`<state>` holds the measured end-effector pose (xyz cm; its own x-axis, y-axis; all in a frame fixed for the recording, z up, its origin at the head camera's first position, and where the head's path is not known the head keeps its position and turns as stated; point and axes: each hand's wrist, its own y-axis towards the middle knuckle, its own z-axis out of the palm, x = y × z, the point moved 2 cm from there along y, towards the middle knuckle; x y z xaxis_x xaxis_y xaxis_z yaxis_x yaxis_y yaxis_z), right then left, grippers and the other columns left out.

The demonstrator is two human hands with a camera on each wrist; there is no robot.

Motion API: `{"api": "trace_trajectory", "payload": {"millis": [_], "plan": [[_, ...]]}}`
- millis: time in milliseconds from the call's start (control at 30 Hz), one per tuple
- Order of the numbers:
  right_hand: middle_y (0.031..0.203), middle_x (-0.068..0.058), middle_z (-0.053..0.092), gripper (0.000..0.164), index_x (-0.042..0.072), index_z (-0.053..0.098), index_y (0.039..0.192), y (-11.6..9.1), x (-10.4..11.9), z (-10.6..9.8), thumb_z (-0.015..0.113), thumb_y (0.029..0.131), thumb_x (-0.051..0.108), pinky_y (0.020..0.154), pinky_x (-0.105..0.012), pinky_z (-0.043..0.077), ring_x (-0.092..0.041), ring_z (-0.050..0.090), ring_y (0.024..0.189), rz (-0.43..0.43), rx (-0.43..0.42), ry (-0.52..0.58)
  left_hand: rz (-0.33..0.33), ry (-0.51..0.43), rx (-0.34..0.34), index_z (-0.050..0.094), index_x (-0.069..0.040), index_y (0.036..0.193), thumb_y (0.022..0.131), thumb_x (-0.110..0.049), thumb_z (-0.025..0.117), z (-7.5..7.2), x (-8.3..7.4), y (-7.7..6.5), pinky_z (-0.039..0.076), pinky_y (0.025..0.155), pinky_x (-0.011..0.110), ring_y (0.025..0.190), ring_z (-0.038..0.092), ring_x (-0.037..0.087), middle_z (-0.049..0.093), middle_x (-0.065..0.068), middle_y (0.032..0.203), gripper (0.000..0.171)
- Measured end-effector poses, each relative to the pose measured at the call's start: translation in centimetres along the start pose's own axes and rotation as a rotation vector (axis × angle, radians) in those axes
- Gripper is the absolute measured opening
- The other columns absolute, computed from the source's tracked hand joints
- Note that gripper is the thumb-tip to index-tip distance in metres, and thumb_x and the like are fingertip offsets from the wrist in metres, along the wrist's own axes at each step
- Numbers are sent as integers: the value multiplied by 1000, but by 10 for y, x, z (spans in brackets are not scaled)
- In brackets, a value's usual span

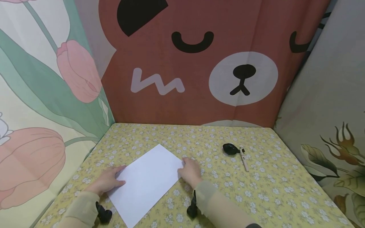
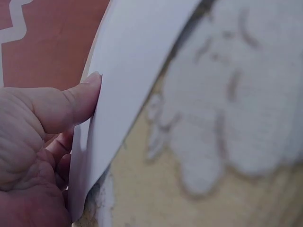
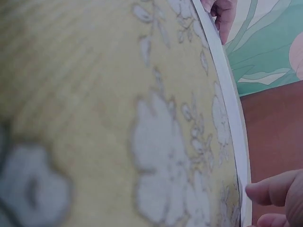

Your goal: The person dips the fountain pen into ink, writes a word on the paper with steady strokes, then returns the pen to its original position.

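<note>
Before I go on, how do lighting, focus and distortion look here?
Head: soft, even light, the white sheet showing no strong glare; left wrist: flowered cloth out of focus, white sheet crisper; right wrist: closest printed flower badly blurred, white sheet bowed, probably lens distortion.

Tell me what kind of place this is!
Maybe a little indoor nook set up for hands-on work: a sleepy bear backdrop, a tulip hanging beside it, and a flowery yellow tabletop.
</note>
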<state>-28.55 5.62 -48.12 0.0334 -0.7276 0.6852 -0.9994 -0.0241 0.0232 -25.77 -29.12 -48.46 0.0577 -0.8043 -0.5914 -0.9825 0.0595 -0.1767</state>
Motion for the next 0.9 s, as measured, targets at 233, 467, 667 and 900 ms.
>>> {"api": "trace_trajectory", "payload": {"millis": [233,467,667,900], "plan": [[124,-20,57,64,3,61,126,7,-3,0,76,65,11,97,-54,37,-40,46,117,59,1,13,1,19,-3,48,-8,142,77,-33,80,0,2,1,29,97,71,126,28,58,36,32,141,77],[120,-17,57,65,4,60,125,10,-3,-3,76,62,8,88,-48,40,-35,45,109,110,28,37,6,45,-9,48,-8,142,78,-32,79,0,0,0,29,97,71,126,28,58,37,32,140,75],[121,-16,57,62,5,62,123,8,0,-5,77,63,5,87,-48,39,-36,45,109,100,35,73,11,48,-6,48,-8,142,78,-32,79,0,0,0,31,97,70,125,30,58,38,31,140,75],[127,-15,53,57,5,56,127,11,-2,0,74,73,3,94,-47,45,-33,50,116,46,70,232,9,46,-6,48,-9,142,78,-33,79,0,0,0,31,96,70,125,31,56,40,29,139,75]]}}
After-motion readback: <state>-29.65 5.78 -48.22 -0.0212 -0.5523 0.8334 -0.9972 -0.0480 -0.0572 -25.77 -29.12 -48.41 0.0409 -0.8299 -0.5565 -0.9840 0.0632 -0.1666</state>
